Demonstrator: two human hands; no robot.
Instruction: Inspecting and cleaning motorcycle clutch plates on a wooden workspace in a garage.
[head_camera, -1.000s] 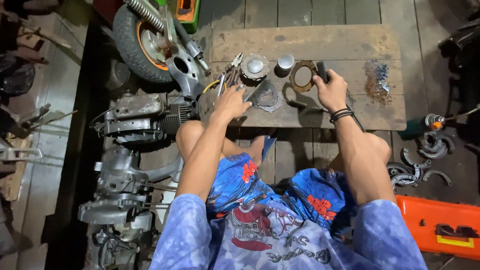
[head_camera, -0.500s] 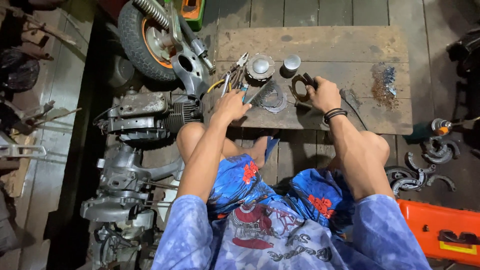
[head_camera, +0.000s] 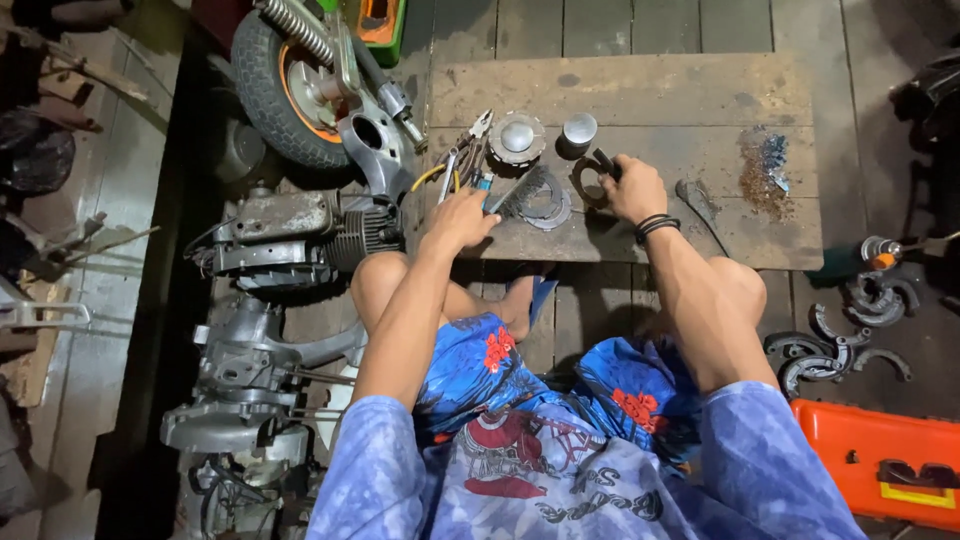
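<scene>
Head view, looking down at a person seated on the floor in front of a low wooden board (head_camera: 640, 90) used as a worktop. Right hand (head_camera: 632, 188) is closed around a dark-handled tool (head_camera: 604, 162), its tip on a rusty ring-shaped gasket (head_camera: 588, 180) lying flat on the board. Left hand (head_camera: 462, 218) rests open, fingers spread, pressing the edge of a flat grey metal plate (head_camera: 540, 200) just left of the gasket; it grips nothing.

Change from a second ago: right hand was higher on the board, over the gasket's right side with the tool upright; now it sits lower and the tool leans left across the ring. Left hand has barely shifted and stays on the plate. The camera has also tilted a little. Judgement: work on the gasket is under way, with the plate being steadied.

Other things: pliers (head_camera: 470, 140) and a few small hand tools lie just above the left hand. A round metal disc (head_camera: 517, 137) and a small shiny cup-like part (head_camera: 579, 130) sit behind the plate. A pile of rusty scrapings (head_camera: 765, 165) lies at the board's right end.

Containers: the orange toolbox (head_camera: 880, 460) at lower right is shut, contents hidden. The shiny cup-like part's inside cannot be seen. An engine block (head_camera: 290, 235) and a wheel (head_camera: 290, 85) sit to the left.
</scene>
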